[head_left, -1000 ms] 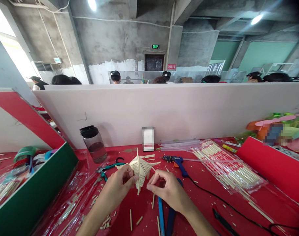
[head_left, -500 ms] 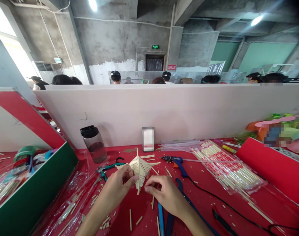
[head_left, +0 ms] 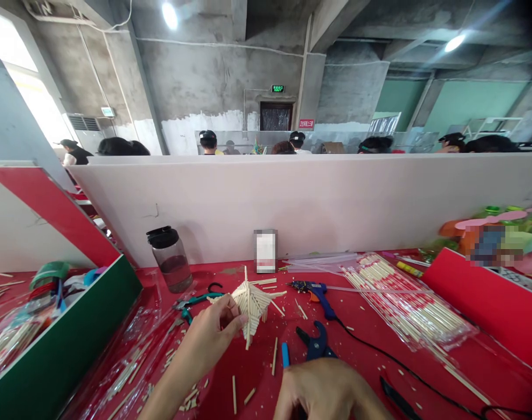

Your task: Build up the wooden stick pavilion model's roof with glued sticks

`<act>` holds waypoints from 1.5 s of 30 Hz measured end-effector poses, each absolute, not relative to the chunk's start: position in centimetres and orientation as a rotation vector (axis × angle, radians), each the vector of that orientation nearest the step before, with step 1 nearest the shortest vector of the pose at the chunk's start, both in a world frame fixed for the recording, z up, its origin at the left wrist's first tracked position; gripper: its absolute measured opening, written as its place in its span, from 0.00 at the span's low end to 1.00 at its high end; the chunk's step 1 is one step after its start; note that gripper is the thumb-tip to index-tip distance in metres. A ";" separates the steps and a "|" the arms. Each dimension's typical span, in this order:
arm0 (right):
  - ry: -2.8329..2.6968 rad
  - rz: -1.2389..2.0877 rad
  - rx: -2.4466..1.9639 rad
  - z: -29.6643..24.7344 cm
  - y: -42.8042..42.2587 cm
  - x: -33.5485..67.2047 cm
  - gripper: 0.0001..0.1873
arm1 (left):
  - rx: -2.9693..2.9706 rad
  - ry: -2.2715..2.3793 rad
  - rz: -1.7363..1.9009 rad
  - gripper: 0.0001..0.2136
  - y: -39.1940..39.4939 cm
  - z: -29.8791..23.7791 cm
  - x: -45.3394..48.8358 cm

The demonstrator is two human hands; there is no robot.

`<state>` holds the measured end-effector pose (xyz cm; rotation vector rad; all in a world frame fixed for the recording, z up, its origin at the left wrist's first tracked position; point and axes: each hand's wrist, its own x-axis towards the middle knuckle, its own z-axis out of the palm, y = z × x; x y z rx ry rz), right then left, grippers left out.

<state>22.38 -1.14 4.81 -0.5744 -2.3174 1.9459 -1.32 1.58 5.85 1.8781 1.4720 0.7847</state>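
My left hand (head_left: 220,322) pinches the left side of a small peaked model built of pale wooden sticks (head_left: 252,300), like a little roof with pointed corners. The thumb lies against its near face, and the model is tilted toward me. Low at the front, my right hand (head_left: 329,385) is back-side up, its fingers bent down and mostly hidden. Just beyond it show the dark blue jaws of a cutting tool (head_left: 317,341) and the end of a light blue bar (head_left: 285,353). Whether the right hand grips either one is hidden.
A blue glue gun (head_left: 319,297) with a black cord lies right of the model, near bagged sticks (head_left: 406,291). Teal-handled pliers (head_left: 200,298) and a bottle (head_left: 172,262) are on the left. Stick scraps litter the red table. A white partition (head_left: 292,204) stands behind.
My right hand has drawn away from the model, down toward the table's near edge, uncovering the cutting tool's jaws. The left hand keeps its hold on the model. The view has tilted slightly.
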 end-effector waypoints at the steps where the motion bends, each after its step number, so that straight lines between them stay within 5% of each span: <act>1: -2.260 1.887 -0.603 5.4 -1.2 22.6 0.07 | 1.892 1.491 0.774 0.09 1.5 6.2 -1.4; 3: -2.082 1.878 -0.661 6.3 -1.1 22.8 0.03 | 1.921 1.537 0.780 0.09 1.1 7.1 -1.7; 14: -1.383 1.615 -0.817 6.5 -0.8 20.2 0.20 | 2.358 1.124 0.637 0.05 -2.2 10.9 -0.6; 23: -1.330 1.516 -0.884 6.1 -2.0 18.2 0.20 | 2.782 1.146 0.978 0.11 -2.5 10.3 -0.5; 29: -1.435 1.547 -0.892 6.1 -2.9 17.9 0.12 | 3.091 1.189 0.739 0.12 -3.2 11.0 -0.2; 40: -1.807 1.553 -1.084 9.1 -2.8 21.0 0.07 | 2.515 1.819 -0.033 0.11 -1.4 12.4 -6.6; 45: -2.102 1.277 -1.368 8.8 -2.1 21.9 0.18 | 2.171 1.965 -0.436 0.13 0.4 9.6 -9.2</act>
